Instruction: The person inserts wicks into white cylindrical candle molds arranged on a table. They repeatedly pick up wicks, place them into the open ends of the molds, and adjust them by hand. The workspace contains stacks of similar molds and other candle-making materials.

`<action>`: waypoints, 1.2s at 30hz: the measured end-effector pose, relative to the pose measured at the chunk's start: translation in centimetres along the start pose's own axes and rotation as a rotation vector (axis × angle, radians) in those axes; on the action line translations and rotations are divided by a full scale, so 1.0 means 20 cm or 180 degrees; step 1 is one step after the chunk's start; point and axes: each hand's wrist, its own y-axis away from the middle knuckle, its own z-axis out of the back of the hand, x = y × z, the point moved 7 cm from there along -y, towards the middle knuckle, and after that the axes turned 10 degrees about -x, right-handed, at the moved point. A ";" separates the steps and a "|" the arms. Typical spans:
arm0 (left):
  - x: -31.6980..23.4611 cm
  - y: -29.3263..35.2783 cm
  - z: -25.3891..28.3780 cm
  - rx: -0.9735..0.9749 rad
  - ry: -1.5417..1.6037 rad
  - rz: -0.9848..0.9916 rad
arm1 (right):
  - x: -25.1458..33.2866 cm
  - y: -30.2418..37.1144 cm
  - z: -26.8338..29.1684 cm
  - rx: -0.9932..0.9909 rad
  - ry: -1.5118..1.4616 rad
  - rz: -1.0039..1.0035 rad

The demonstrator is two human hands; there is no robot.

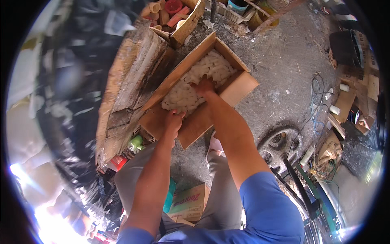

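A long, open cardboard box (pixel 239 87) lies at a slant on the floor in front of me. Many short white pieces (pixel 178 95), too small to tell their kind, fill it in a loose heap. My right hand (pixel 204 86) reaches over the box's right side and rests on the heap, fingers spread. At the near corner, my left hand (pixel 174 122) is closed around the box's edge between two flaps, its fingertips close to the nearest white pieces. Part of its grip is hidden by the hand itself.
Rough timber (pixel 132 77) borders the box on the left. Beyond it stands a carton of red and tan pieces (pixel 172 18). A spoked metal wheel (pixel 280 142) is at the right, near tangled wire (pixel 317 95). Another carton (pixel 189 201) sits between my legs.
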 end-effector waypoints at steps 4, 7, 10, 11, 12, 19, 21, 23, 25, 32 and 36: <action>0.12 -0.30 -0.16 -0.0003 0.0623 0.0918 | 0.03 0.05 -0.04 0.0080 0.0454 0.0338; 0.18 -0.47 -0.28 0.0328 0.1437 0.1252 | 0.05 0.05 -0.08 0.0344 0.0518 0.0608; 0.24 -0.57 -0.33 0.0046 0.1475 0.1525 | 0.04 0.03 -0.07 0.0283 0.0189 0.0350; 0.26 -0.58 -0.34 -0.0001 0.1453 0.1515 | 0.03 0.03 -0.07 0.0350 0.0036 0.0214; 0.27 -0.59 -0.36 -0.0045 0.1436 0.1500 | 0.02 0.04 -0.06 0.0321 0.0023 0.0201; 0.22 -0.55 -0.40 0.0374 0.2021 0.1428 | 0.02 0.03 -0.05 0.0681 -0.0417 -0.0004; 0.19 -0.54 -0.39 0.0417 0.1707 0.1478 | 0.01 0.02 -0.10 0.0710 -0.0554 -0.0058; 0.17 -0.52 -0.38 0.0517 0.1567 0.1444 | -0.01 -0.02 -0.15 0.0789 -0.0739 -0.0090; 0.13 -0.51 -0.37 0.0612 0.1575 0.1341 | -0.03 -0.04 -0.22 0.0964 -0.0894 -0.0195; 0.05 -0.46 -0.45 0.0420 0.1551 0.1441 | -0.03 0.06 -0.33 0.1066 -0.1115 -0.0242; -0.02 -0.41 -0.50 -0.0148 0.1746 0.1282 | -0.01 0.15 -0.35 0.2185 -0.2560 -0.0850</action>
